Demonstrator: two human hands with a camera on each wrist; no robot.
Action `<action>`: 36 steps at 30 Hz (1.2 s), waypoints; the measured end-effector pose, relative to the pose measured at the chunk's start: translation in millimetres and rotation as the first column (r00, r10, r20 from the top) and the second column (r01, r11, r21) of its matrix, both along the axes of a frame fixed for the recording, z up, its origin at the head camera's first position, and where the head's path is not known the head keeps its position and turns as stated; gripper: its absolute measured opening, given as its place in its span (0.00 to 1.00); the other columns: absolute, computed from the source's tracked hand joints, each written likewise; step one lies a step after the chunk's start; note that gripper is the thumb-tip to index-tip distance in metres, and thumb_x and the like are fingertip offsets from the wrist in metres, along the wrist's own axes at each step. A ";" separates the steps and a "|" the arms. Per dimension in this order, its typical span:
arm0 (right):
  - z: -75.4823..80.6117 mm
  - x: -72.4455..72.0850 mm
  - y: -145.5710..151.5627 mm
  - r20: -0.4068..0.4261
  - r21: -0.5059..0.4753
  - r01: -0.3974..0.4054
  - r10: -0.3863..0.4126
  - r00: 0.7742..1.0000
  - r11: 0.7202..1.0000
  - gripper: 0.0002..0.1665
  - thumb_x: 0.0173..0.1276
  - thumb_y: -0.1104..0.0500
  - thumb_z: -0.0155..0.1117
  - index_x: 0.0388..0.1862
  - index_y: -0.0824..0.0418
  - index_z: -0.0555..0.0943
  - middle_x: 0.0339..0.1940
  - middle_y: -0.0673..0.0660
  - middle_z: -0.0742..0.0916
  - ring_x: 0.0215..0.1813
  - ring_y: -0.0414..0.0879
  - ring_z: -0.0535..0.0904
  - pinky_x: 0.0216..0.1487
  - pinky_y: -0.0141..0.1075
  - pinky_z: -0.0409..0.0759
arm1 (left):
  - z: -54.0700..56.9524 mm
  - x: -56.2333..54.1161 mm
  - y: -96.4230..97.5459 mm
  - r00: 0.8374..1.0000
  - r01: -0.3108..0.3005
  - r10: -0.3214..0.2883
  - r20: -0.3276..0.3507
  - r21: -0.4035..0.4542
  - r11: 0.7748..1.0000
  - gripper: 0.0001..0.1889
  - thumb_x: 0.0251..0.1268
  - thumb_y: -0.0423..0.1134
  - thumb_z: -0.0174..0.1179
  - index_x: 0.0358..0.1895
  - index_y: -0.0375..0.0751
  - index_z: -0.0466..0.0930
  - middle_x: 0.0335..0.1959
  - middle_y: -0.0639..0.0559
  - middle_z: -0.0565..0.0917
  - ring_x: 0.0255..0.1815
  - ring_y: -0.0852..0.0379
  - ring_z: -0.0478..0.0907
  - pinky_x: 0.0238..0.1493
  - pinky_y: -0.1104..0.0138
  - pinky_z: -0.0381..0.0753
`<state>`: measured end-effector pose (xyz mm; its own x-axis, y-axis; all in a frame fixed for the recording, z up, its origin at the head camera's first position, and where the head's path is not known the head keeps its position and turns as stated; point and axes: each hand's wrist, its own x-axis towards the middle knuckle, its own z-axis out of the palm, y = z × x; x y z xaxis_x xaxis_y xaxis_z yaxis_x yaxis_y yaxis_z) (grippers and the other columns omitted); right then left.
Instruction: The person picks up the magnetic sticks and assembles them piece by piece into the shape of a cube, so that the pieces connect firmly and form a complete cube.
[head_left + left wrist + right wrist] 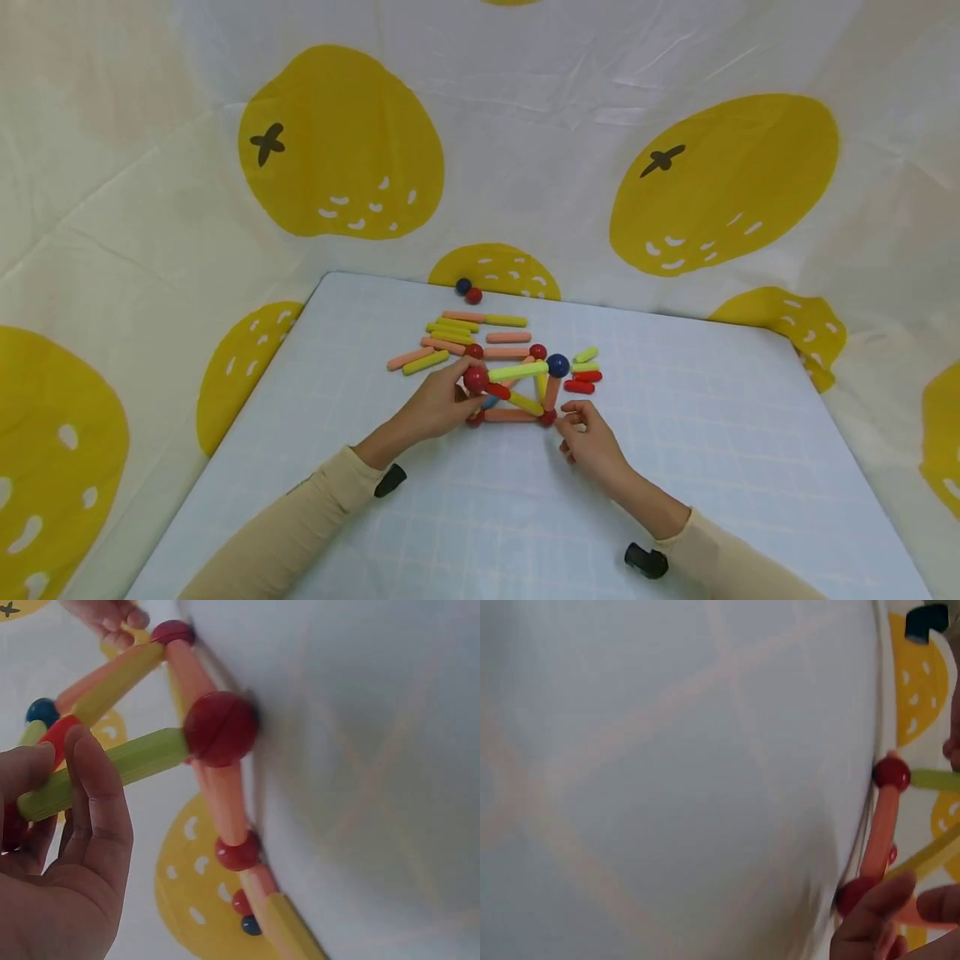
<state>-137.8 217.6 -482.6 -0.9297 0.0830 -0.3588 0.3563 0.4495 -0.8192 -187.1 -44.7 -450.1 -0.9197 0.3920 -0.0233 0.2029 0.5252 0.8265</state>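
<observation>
A frame of magnetic rods and balls stands on the table. At its upper left, my left hand [438, 404] pinches a short red rod [60, 741] between thumb and finger, beside a red ball [476, 380]. A yellow rod [120, 684] continues from the red one down to the front right red ball [549, 417]. A lime rod [519, 372] spans to a raised blue ball [557, 365]. Another lime rod [150, 756] passes behind the left fingers to a lower red ball [221, 729]. My right hand [592, 442], fingers loosely bent, holds nothing, its fingertips right at the front right ball.
Loose orange and yellow rods [426, 362] lie behind and left of the frame. To its right are short lime and red rods [579, 387]. A blue ball [463, 286] and a red ball [474, 296] sit at the table's back edge, before the patterned cloth [525, 167].
</observation>
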 end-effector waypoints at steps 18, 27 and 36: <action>-0.8 -18.1 13.0 -0.023 0.308 -0.395 0.422 0.906 0.866 0.23 0.72 0.57 0.67 0.65 0.52 0.78 0.49 0.52 0.87 0.32 0.41 0.80 0.37 0.34 0.80 | -38.8 -15.8 -13.5 0.998 0.060 -0.048 0.049 -0.291 0.955 0.13 0.69 0.39 0.67 0.54 0.45 0.79 0.46 0.51 0.82 0.46 0.55 0.78 0.53 0.57 0.82; 9.7 -4.4 -6.4 -0.046 0.290 -0.595 0.632 0.773 0.749 0.10 0.73 0.52 0.67 0.48 0.49 0.77 0.44 0.48 0.89 0.38 0.40 0.81 0.38 0.33 0.80 | -35.2 -33.0 -14.8 0.998 0.059 -0.046 0.044 -0.343 0.937 0.15 0.72 0.40 0.64 0.58 0.43 0.79 0.44 0.50 0.85 0.41 0.56 0.78 0.49 0.61 0.82; 9.0 2.7 -26.1 -0.042 0.253 -0.631 0.660 0.751 0.734 0.21 0.72 0.49 0.68 0.59 0.52 0.76 0.47 0.49 0.87 0.41 0.40 0.81 0.42 0.32 0.82 | -37.1 -47.8 -16.5 0.994 0.097 -0.103 -0.022 -0.183 0.978 0.26 0.78 0.45 0.57 0.74 0.72 0.67 0.74 0.64 0.72 0.64 0.59 0.74 0.65 0.59 0.77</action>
<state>-135.1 191.5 -473.6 -0.8211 -0.4934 -0.2871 -0.1779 0.6990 -0.6926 -234.9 -61.2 -487.2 -0.8773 0.4742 -0.0742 0.2866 0.6415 0.7116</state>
